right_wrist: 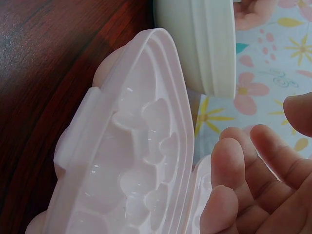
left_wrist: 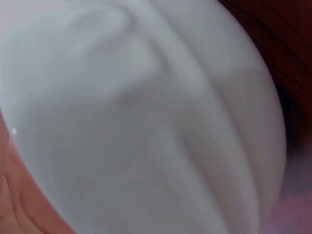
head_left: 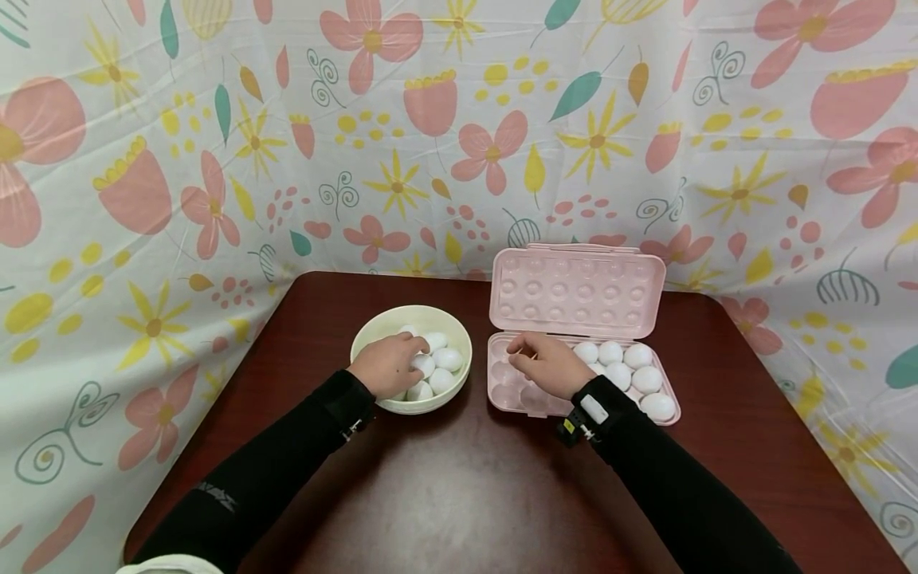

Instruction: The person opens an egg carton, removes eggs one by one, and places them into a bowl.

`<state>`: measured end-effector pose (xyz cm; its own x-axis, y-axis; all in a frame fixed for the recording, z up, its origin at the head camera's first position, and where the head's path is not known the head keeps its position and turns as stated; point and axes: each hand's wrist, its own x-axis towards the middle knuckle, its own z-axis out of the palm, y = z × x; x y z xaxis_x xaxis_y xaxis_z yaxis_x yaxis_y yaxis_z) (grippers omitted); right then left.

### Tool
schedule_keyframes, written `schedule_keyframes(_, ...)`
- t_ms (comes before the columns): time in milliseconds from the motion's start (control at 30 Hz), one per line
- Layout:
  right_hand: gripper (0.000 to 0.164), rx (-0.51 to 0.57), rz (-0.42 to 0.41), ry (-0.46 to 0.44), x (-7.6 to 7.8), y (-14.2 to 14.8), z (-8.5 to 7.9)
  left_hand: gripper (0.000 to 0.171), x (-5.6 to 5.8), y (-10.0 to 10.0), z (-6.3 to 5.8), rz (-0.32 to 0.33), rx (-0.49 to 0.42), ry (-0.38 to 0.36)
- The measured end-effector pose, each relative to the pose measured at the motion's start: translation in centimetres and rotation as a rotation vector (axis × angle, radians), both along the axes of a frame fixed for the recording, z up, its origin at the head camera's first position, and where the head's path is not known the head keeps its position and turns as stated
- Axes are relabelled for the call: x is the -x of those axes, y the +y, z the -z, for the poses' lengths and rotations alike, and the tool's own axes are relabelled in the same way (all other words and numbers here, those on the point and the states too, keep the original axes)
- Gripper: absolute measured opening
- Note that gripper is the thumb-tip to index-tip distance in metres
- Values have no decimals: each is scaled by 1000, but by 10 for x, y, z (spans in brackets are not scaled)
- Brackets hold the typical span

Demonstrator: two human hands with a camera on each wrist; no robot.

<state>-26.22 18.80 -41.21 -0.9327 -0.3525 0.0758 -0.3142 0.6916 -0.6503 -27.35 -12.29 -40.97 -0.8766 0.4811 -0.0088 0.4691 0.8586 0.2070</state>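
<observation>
Left sleeve: black (head_left: 280, 466), reaching in from the lower left to the bowl.
Left hand: over the bowl's near-left part (head_left: 387, 364), fingers bent down among the eggs, fingertips and thumb beside one of them; whether it grips that egg, cannot tell.
Bowl: round, pale cream (head_left: 383, 325), upright on the table; its outside fills the left wrist view, blurred.
Bowl eggs: several, white (head_left: 448, 359), grouped mainly right of the hand.
Egg carton: pale pink plastic (head_left: 504, 396), lying open just right of the bowl, left-hand wells exposed.
Right hand: above those wells (head_left: 551, 367), fingers loosely curved, thumb apart, holding nothing.
Carton lid: raised behind the base (head_left: 578, 292), dimpled inside facing forward.
Carton eggs: white (head_left: 647, 379), seated in the right-hand wells.
Right sleeve: black (head_left: 681, 478), device strapped at the wrist (head_left: 594, 410).
Table: dark reddish-brown, glossy (head_left: 445, 494), beneath everything.
Backdrop: floral cloth (head_left: 437, 171).
</observation>
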Motion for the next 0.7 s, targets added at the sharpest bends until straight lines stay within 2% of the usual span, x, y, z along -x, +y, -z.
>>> schedule_keyframes(167, 24, -34, 10, 36, -1, 3, 0, 34, -2, 4, -3, 21, -43, 37)
schedule_keyframes(333, 27, -115, 34, 55, 2, 8, 3, 33, -6, 14, -7, 58, -84, 72)
schedule_keyframes(567, 32, -280, 156, 76, 20, 37, -1, 33, -10, 36, -15, 108, -140, 155)
schedule_keyframes(700, 36, -338, 189, 50, 30, 61, -6, 32, -12, 50, -18, 135, -159, 168)
